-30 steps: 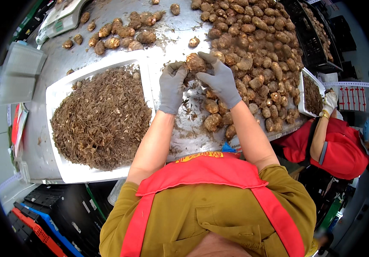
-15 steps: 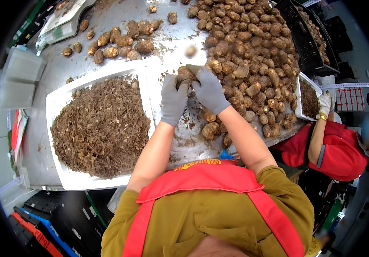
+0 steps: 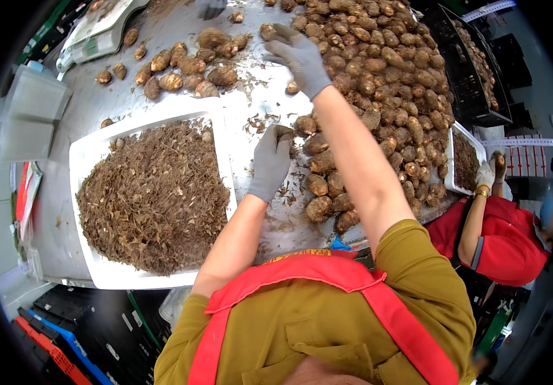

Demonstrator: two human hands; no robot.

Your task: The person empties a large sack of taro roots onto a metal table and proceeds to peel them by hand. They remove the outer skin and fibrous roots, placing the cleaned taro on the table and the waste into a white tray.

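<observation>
My left hand [image 3: 271, 162], in a grey glove, is low over the metal table just left of the taro pile [image 3: 379, 83]. Its fingers are curled inward, and what they hold, if anything, is hidden. Farther off, my right hand [image 3: 301, 59], gloved the same, reaches out with its fingers apart. One taro [image 3: 268, 32] is at its fingertips; I cannot tell whether they touch. A small taro [image 3: 292, 87] lies beside the right wrist. A looser group of taros [image 3: 190, 65] sits to the left, one blurred taro [image 3: 212, 37] among them.
A white foam box [image 3: 224, 160] of brown fibrous peelings stands on the metal table [image 3: 55, 224] at left. A scale [image 3: 97, 42] is at far left. Another person's gloved hand [image 3: 212, 8] shows at the top edge. A co-worker in red [image 3: 510, 237] and a black crate [image 3: 456, 77] are right.
My hands were together over the table and have parted. The right reached forward and its fingers spread; the left stayed back, slightly lower. Another gloved hand has appeared at the top.
</observation>
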